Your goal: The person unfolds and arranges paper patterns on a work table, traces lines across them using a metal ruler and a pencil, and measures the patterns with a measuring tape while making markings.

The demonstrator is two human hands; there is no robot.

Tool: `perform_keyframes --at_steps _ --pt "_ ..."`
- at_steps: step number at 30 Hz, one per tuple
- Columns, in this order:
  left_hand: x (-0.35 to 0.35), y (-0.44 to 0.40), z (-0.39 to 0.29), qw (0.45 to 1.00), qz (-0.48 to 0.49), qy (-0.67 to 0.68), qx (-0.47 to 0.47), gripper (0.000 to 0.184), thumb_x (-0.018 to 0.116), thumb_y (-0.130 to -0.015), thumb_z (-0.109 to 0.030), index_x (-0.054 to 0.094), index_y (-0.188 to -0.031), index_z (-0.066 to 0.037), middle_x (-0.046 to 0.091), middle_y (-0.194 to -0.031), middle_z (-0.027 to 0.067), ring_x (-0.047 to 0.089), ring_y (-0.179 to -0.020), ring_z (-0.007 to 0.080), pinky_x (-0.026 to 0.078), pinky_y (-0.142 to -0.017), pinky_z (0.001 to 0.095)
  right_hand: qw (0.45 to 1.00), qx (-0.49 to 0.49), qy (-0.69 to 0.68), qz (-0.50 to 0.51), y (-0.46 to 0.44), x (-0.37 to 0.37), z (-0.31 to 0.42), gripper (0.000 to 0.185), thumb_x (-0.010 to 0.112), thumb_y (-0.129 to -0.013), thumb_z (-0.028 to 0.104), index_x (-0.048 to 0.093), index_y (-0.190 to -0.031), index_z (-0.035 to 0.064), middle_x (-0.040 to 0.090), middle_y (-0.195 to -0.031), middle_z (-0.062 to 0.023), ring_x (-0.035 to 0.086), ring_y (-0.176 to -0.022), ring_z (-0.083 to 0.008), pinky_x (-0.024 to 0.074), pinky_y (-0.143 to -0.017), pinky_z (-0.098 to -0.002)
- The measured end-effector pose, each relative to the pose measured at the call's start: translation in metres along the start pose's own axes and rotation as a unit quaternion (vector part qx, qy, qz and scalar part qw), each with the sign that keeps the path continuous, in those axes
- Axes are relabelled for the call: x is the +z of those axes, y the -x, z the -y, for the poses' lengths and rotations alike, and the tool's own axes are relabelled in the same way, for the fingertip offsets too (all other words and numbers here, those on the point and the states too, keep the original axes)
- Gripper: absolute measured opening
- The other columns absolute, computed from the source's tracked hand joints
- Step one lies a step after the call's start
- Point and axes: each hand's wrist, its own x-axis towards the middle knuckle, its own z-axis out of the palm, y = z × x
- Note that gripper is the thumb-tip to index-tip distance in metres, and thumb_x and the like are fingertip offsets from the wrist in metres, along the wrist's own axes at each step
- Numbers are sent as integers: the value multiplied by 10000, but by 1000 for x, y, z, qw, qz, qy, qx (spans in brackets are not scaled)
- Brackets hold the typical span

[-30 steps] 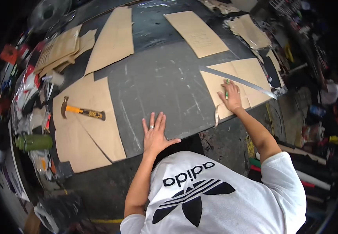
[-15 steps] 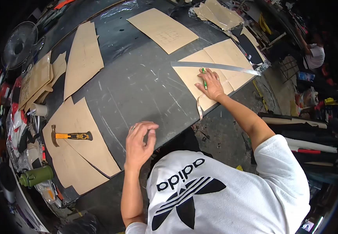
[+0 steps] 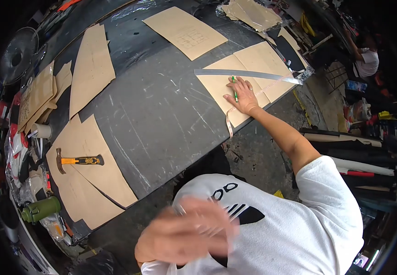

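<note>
My right hand [image 3: 243, 96] rests palm down on a sheet of tan card [image 3: 265, 57] at the table's right edge. A green pen [image 3: 236, 96] is tucked among its fingers. Just beyond the fingertips, a long metal ruler [image 3: 239, 73] lies slanting across the card. A tape measure [image 3: 229, 127] runs under the hand and hangs over the near edge. My left hand [image 3: 187, 231] is raised in front of my white shirt, smeared by motion, so its fingers cannot be read.
A hammer [image 3: 79, 160] lies on cut card [image 3: 95, 188] at the left. More card pieces [image 3: 93, 68] and a marked card sheet [image 3: 187, 32] lie farther back. A green flask [image 3: 41, 209] and a fan [image 3: 19, 52] stand left; a person [image 3: 367, 63] is at far right.
My left hand has moved from over the table's near edge back toward my chest. My right hand stays on the card with the pen. The view has shifted slightly.
</note>
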Motion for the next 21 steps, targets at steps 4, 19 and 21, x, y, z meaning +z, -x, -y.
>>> perform_keyframes --at_steps 4,19,21 --pt "15 -42 -18 871 -469 36 -141 747 751 -793 -135 423 -1450 0 440 -1461 214 491 -1321 388 431 -1031 511 1000 -8 13 -6 3 -2 -8 530 599 -969 524 541 -1339 149 440 -1575 -85 298 -1508 -355 214 -1212 -547" --pt "-25 -56 -10 893 -444 76 0 725 740 -811 -164 416 -1439 -2 452 -1392 192 491 -1256 358 427 -1012 493 999 -25 17 -39 -1 3 -9 497 643 -962 460 548 -1333 143 465 -1554 -96 327 -1492 -355 239 -1196 -533" --pt "-27 -55 -9 894 -442 75 4 723 739 -814 -168 415 -1438 -2 454 -1383 189 491 -1247 354 427 -1010 490 998 -35 7 -42 2 6 -6 503 644 -960 464 547 -1333 140 462 -1556 -95 326 -1494 -353 237 -1197 -530"
